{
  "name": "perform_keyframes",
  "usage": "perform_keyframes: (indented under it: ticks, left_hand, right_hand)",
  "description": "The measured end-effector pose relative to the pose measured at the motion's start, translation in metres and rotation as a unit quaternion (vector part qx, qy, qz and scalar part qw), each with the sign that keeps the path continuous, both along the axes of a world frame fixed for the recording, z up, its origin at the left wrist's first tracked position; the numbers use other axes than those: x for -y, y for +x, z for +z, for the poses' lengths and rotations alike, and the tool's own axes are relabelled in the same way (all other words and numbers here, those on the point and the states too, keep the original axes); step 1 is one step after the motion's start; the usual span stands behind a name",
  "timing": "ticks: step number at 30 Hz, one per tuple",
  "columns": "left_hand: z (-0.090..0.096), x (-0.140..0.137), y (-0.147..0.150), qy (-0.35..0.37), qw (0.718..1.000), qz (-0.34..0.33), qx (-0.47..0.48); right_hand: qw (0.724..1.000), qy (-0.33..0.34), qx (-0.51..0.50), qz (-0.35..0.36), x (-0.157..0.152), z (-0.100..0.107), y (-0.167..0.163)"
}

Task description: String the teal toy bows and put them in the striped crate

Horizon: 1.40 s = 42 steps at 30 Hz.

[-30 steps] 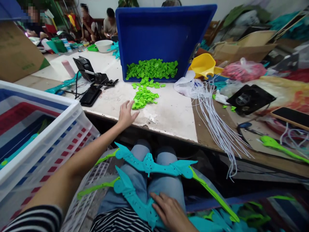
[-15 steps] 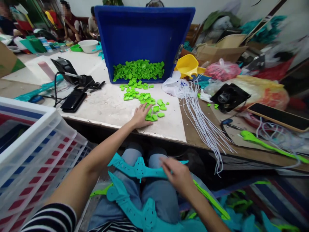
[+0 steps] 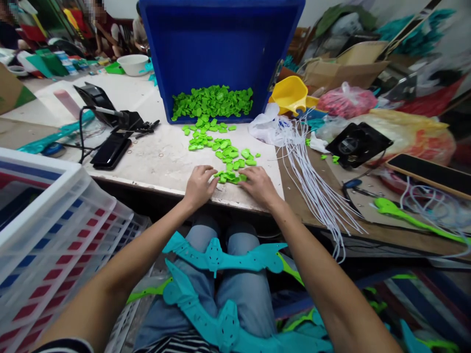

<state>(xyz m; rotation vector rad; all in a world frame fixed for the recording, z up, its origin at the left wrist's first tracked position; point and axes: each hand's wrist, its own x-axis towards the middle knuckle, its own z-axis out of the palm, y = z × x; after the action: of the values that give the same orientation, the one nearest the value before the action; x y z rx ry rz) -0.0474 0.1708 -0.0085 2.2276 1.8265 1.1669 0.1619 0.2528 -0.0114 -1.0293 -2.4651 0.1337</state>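
Both hands rest at the table's front edge, either side of a small heap of light green plastic pieces (image 3: 228, 177). My left hand (image 3: 199, 187) is at the heap's left, thumb and fingers apart and curved towards it. My right hand (image 3: 260, 187) reaches the heap's right side, fingertips touching the pieces and thumb spread from the fingers. More green pieces trail back to a blue bin (image 3: 224, 44) tipped on its side, with a green pile (image 3: 217, 102) inside. Across my lap lie two long turquoise plastic parts, the nearer part (image 3: 228, 326) and the farther part (image 3: 214, 256), with green strips attached.
A white crate (image 3: 40, 171) stands at my left. A black phone (image 3: 111, 151) lies on the table's left. To the right are white cords (image 3: 312, 181), a yellow scoop (image 3: 289, 95), a black fan (image 3: 357, 144) and another phone (image 3: 432, 171). People sit at the far left.
My right hand has risen from the turquoise part on my lap to the green pieces. My left hand has shifted slightly left, and the near pieces are drawn towards the table edge.
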Motion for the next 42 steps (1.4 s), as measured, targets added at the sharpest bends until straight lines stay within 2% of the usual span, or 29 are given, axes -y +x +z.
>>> perform_keyframes:
  ticks: [3,6,8,11,13,15,17,19,22,25,29,34,37,39,42]
  left_hand:
    - [-0.001,0.052,0.010,-0.150,0.987,-0.061,0.022]
    - [-0.022,0.108,0.017,-0.289,0.945,-0.144,-0.041]
    - [-0.042,0.139,0.021,-0.325,0.923,-0.184,-0.096]
    - [-0.064,0.164,0.026,-0.326,0.917,-0.183,-0.135]
    - [-0.067,0.162,0.026,-0.329,0.918,-0.180,-0.129]
    - [-0.061,0.147,0.023,-0.349,0.911,-0.192,-0.106]
    - [-0.050,0.125,0.018,-0.380,0.898,-0.212,-0.070]
    - [-0.040,0.102,0.013,-0.425,0.869,-0.251,-0.023]
    - [-0.037,0.079,0.009,-0.483,0.822,-0.295,0.059]
    - [-0.044,0.068,0.012,-0.513,0.795,-0.300,0.119]
    - [-0.057,0.064,0.017,-0.528,0.769,-0.322,0.163]
    - [-0.063,0.063,0.016,-0.545,0.739,-0.322,0.229]
    - [-0.061,0.062,0.014,-0.551,0.729,-0.331,0.233]
    - [-0.060,0.063,0.014,-0.550,0.732,-0.346,0.203]
    - [-0.061,0.064,0.016,-0.527,0.762,-0.343,0.155]
  right_hand:
    - [0.998,0.027,-0.023,-0.042,0.016,-0.007,0.021]
    - [0.999,0.035,-0.008,-0.038,0.031,-0.014,0.040]
    - [0.999,0.038,-0.007,-0.028,0.036,-0.018,0.047]
    - [0.999,0.027,-0.026,-0.032,0.038,-0.017,0.047]
    - [0.998,0.017,-0.043,-0.047,0.046,-0.012,0.042]
    - [0.996,0.014,-0.073,-0.043,0.065,-0.005,0.037]
    - [0.993,0.010,-0.112,-0.018,0.096,0.000,0.034]
    - [0.992,-0.002,-0.128,0.014,0.133,-0.002,0.033]
    - [0.993,-0.022,-0.093,0.063,0.183,-0.021,0.034]
    - [0.993,-0.001,-0.057,0.101,0.209,-0.050,0.032]
    - [0.994,0.018,-0.029,0.102,0.213,-0.075,0.024]
    - [0.997,0.023,-0.012,0.076,0.213,-0.083,0.017]
    - [0.998,0.036,-0.026,0.047,0.216,-0.085,0.015]
    - [0.998,0.025,-0.049,0.013,0.217,-0.086,0.013]
    - [0.996,-0.037,-0.079,-0.035,0.216,-0.088,0.011]
